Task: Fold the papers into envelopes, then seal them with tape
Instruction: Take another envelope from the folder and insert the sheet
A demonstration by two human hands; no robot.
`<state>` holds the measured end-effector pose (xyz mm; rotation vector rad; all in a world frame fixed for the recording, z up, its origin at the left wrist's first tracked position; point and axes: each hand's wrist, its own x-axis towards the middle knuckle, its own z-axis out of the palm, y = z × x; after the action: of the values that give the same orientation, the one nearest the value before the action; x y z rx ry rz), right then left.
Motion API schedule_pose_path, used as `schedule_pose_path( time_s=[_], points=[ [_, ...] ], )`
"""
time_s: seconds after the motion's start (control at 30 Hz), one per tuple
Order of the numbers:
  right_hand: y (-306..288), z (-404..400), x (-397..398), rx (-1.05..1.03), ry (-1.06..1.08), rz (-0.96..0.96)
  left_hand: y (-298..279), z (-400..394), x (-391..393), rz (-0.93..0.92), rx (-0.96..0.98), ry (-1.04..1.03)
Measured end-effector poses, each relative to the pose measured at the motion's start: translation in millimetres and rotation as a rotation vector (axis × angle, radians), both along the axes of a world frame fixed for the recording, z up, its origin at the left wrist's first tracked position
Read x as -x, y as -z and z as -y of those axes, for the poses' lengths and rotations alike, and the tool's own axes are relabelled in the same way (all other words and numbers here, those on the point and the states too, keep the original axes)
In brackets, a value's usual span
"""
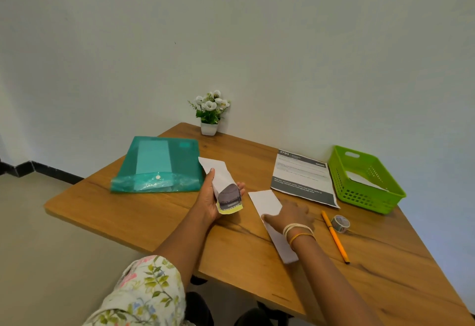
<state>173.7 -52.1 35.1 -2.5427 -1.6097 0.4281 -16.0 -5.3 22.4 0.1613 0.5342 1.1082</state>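
Observation:
My left hand (209, 197) holds a folded paper (221, 179) above the wooden table; the paper is white with a grey and yellow printed end near my palm. My right hand (290, 216) lies flat on a second folded white paper (264, 201) that rests on the table and runs under my wrist. A small roll of clear tape (340, 223) stands to the right of that hand, beside a yellow pencil (334, 235). A printed sheet (303, 176) lies flat farther back.
A teal plastic document folder (159, 166) lies at the left rear of the table (154, 212). A green plastic basket (365, 179) with white paper inside stands at the right. A small potted white flower (210, 112) is at the far corner against the wall.

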Motion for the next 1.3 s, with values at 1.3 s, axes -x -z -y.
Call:
schedule_pose_path(
  time_s=[1.3],
  points=[
    [-46.9,39.6,21.1,0.363,0.059,-1.321,0.6,-12.9,-10.0,0.101,-0.05,-0.125]
  ],
)
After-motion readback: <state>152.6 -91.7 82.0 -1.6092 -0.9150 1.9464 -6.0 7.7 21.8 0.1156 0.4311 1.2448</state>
